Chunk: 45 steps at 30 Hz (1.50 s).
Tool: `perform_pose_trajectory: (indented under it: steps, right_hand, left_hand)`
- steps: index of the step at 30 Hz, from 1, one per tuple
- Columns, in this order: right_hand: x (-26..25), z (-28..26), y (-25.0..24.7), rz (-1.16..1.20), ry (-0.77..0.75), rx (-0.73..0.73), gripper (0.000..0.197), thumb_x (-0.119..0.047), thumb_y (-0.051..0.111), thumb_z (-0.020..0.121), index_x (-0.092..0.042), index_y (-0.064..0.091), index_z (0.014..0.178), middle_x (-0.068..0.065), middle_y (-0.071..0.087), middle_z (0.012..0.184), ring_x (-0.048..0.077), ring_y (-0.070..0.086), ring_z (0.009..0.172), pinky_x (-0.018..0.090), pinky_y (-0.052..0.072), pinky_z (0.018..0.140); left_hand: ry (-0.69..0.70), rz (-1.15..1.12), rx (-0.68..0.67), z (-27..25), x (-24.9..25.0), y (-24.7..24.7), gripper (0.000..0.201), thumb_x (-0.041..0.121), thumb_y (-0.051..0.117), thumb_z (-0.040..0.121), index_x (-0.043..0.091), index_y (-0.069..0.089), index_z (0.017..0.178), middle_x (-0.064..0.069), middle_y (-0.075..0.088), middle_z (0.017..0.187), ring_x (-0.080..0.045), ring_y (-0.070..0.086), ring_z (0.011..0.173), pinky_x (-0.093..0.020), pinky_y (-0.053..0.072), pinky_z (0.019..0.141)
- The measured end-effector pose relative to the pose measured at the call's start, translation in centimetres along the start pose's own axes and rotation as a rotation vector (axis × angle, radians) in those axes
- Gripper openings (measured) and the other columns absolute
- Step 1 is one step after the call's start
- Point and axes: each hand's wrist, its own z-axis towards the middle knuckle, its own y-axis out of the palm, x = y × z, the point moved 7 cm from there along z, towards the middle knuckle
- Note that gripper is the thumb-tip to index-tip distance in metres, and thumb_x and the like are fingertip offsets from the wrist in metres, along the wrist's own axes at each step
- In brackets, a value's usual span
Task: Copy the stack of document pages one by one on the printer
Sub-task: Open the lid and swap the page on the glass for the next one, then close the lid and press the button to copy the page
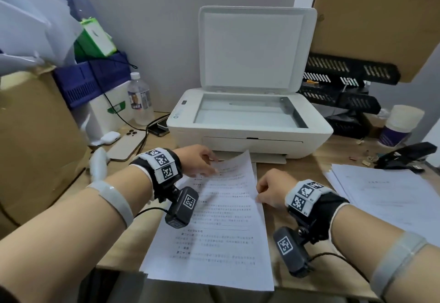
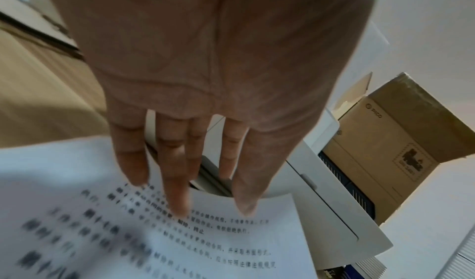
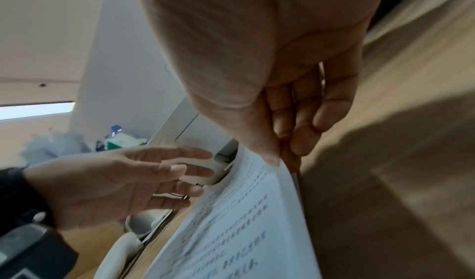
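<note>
Left hand [image 1: 198, 161] flat, fingers straight, tips resting on upper left of top page [image 1: 221, 207]. Right hand [image 1: 270, 189] pinching right edge of that page, thumb over, fingers under; edge already lifted off the stack [image 1: 166, 271] per right wrist view.

Left to right on desk [image 1: 307, 167]: cardboard box [image 1: 35, 136], water bottle [image 1: 140, 99], two phones [image 1: 128, 144], then stack in front centre, just below printer [image 1: 250, 121]. Printer lid [image 1: 257, 48] up, scanner glass [image 1: 247, 112] bare. Further right: second paper pile [image 1: 390, 193], face not readable, probably done pages or copies. Black hole punch or stapler [image 1: 407, 157] behind it.

Step in hand, best guess: peeling one sheet to load on glass.

To do well:
- Keep left fingertips pressing lower sheets so only one comes away; check for a second sheet clinging.
- Lift from pinched edge, avoid creasing corner.
- Flip text down, square against glass corner mark.
- Shut lid gently so sheet doesn't shift.

Remaining stack thickness hard to judge; only a few edges visible at bottom left.
</note>
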Motion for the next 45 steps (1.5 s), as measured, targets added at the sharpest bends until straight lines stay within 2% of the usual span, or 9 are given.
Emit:
perform_pose_trajectory:
  steps: [8,18,24,28,31,36,39,41,45]
  right_hand:
    - [0.2,0.0,-0.9,0.016,-0.012,0.006,0.009,-0.02,0.07,0.082,-0.017,0.073,0.074,-0.007,0.072,0.067,0.009,0.069,0.071,0.027,0.056,0.065]
    - [0.9,-0.4,0.4,0.11,0.056,0.031,0.023,-0.03,0.08,0.079,-0.02,0.064,0.067,0.004,0.076,0.081,0.013,0.063,0.065,0.03,0.056,0.068]
    - [1.1,-1.3,-0.4,0.017,0.011,0.034,0.025,-0.032,0.076,0.08,-0.014,0.069,0.065,0.0,0.073,0.07,0.017,0.069,0.07,0.032,0.057,0.068]
    - [0.4,-2.3,-1.1,-0.155,-0.071,0.038,0.025,-0.03,0.064,0.086,-0.022,0.053,0.064,-0.003,0.062,0.07,0.018,0.057,0.064,0.028,0.045,0.057]
    - [-0.5,-3.2,-1.9,-0.243,-0.173,0.07,0.021,-0.028,0.056,0.089,-0.02,0.049,0.071,-0.002,0.063,0.076,0.022,0.059,0.066,0.034,0.049,0.06]
    - [-1.6,-4.4,-5.6,-0.237,-0.273,0.225,0.018,-0.028,0.053,0.096,-0.027,0.05,0.078,-0.009,0.062,0.078,0.017,0.061,0.072,0.037,0.054,0.065]
    - [-1.3,-4.7,-9.4,-0.131,-0.265,0.281,0.009,-0.034,0.061,0.093,-0.025,0.058,0.093,-0.007,0.064,0.088,0.018,0.061,0.083,0.029,0.045,0.065]
    - [-0.7,-4.5,-11.9,-0.112,-0.2,0.249,0.02,-0.038,0.067,0.089,-0.025,0.064,0.104,-0.006,0.065,0.097,0.017,0.061,0.091,0.027,0.045,0.072]
    - [-0.1,-4.4,-18.9,-0.133,-0.077,0.392,0.019,-0.032,0.06,0.092,-0.019,0.067,0.082,0.004,0.069,0.089,0.026,0.065,0.086,0.03,0.047,0.064]
  left_hand:
    - [0.003,-0.065,-0.012,0.1,0.8,0.0,0.066,0.017,0.075,0.086,0.021,0.043,0.143,-0.001,0.052,0.137,-0.017,0.071,0.096,-0.037,0.06,0.085]
    - [-0.037,-0.002,-0.073,0.6,-0.1,1.3,0.065,0.022,0.076,0.085,0.025,0.047,0.143,-0.004,0.049,0.138,-0.024,0.06,0.112,-0.04,0.06,0.084]
    - [0.054,0.052,-0.046,1.2,1.5,0.9,0.066,0.018,0.074,0.087,0.018,0.042,0.145,-0.002,0.048,0.144,-0.015,0.07,0.095,-0.033,0.059,0.086]
    - [0.149,0.056,-0.028,1.2,3.3,0.7,0.062,0.017,0.074,0.086,0.021,0.046,0.141,0.005,0.057,0.128,-0.013,0.071,0.09,-0.03,0.06,0.081]
    - [0.25,0.061,0.008,0.9,5.0,0.6,0.062,0.017,0.077,0.083,0.021,0.049,0.138,0.01,0.06,0.118,-0.009,0.069,0.089,-0.021,0.059,0.072]
    - [0.337,-0.064,0.025,0.1,7.0,-0.4,0.032,0.024,0.077,0.084,0.01,0.069,0.112,-0.004,0.076,0.094,-0.015,0.074,0.079,-0.028,0.061,0.072]
    - [0.386,-0.157,0.126,-1.0,8.8,-3.4,0.018,0.027,0.072,0.089,0.01,0.074,0.095,-0.006,0.077,0.085,-0.02,0.075,0.074,-0.029,0.061,0.069]
    - [0.417,-0.288,0.234,-1.8,9.8,-6.6,0.018,0.028,0.071,0.09,0.01,0.074,0.093,-0.008,0.077,0.086,-0.023,0.075,0.073,-0.031,0.062,0.069]
    - [0.526,-0.451,0.39,-3.6,11.7,-12.9,0.027,0.028,0.064,0.095,0.004,0.072,0.104,-0.011,0.076,0.096,-0.024,0.076,0.079,-0.032,0.061,0.07]
